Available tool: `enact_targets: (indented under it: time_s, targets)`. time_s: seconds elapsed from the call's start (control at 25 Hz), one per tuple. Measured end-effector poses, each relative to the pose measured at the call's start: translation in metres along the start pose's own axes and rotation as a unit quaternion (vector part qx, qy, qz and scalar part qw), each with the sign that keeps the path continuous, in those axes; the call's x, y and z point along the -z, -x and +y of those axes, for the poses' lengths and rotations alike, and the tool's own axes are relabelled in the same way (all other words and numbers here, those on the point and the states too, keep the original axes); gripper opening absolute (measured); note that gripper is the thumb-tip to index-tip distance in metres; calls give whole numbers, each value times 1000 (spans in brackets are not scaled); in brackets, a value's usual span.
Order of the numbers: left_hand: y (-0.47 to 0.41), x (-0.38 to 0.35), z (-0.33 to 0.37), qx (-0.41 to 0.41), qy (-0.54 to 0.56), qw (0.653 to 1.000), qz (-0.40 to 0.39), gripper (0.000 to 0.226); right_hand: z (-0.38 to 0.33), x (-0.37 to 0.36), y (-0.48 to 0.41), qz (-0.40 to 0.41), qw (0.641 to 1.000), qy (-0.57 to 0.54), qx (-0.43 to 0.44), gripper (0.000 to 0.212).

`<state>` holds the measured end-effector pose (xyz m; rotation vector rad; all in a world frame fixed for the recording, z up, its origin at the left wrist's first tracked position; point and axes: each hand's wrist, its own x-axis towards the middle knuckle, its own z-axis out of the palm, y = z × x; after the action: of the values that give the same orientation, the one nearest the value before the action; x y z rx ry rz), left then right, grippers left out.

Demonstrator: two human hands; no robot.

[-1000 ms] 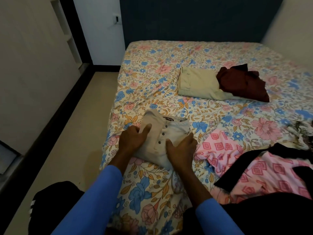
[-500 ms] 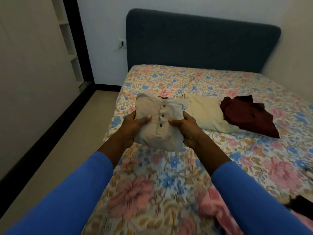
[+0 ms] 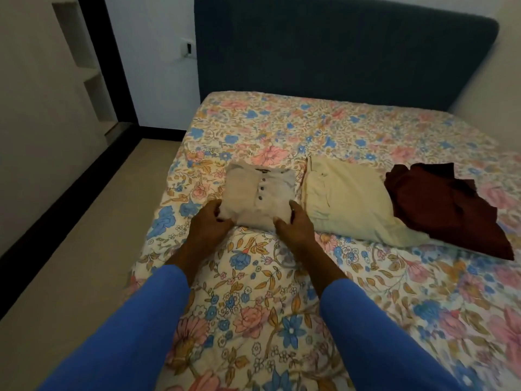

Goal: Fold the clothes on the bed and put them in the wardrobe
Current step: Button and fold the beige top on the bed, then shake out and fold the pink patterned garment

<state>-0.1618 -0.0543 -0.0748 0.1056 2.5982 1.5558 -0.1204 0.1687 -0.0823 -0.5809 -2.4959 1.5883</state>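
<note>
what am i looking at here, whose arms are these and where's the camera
No machine here: a person wears a camera on the head, looking forward and down, so the blue sleeves are their own arms. The left hand and right hand grip the near corners of a folded beige shirt that lies on the floral bed. Beside it, to the right, lie a folded cream garment and then a crumpled maroon garment. A dark headboard stands behind.

On the bed [image 3: 282, 277] — buttoned shirt [image 3: 253, 198] left, folded garment [image 3: 344, 201] middle, crumpled garment [image 3: 439, 204] right.
</note>
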Motion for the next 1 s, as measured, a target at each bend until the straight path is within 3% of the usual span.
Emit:
enact_targets:
  time_s: [0.16, 0.24, 0.44, 0.64, 0.72, 0.8, 0.88, 1.0]
  targets:
    - [35, -11, 12, -69, -44, 996, 46, 72, -19, 13, 47, -28, 997, -68, 18, 64]
    - [79, -30, 24, -122, -109, 984, 73, 74, -21, 34, 95, -45, 997, -60, 7, 70]
    - [186, -84, 51, -260, -191, 946, -19, 74, 1, 143, 218, -48, 992, 113, 31, 51]
    - [239, -116, 43, -342, -305, 883, -98, 74, 27, 279, 312, -195, 922, 328, -62, 65]
    - [256, -116, 31, -332, -324, 881, -93, 71, 35, 291, 341, -246, 900, 345, -98, 74]
    - [260, -113, 32, -325, -313, 887, -96, 72, 46, 277, 350, -245, 866, 430, -80, 83]
    - [262, -109, 33, -323, -311, 887, -110, 76, 54, 255, 342, -206, 835, 510, -22, 64]
    - [264, -104, 20, -327, -307, 885, -124, 79, 53, 243, 323, -161, 860, 485, 21, 20]
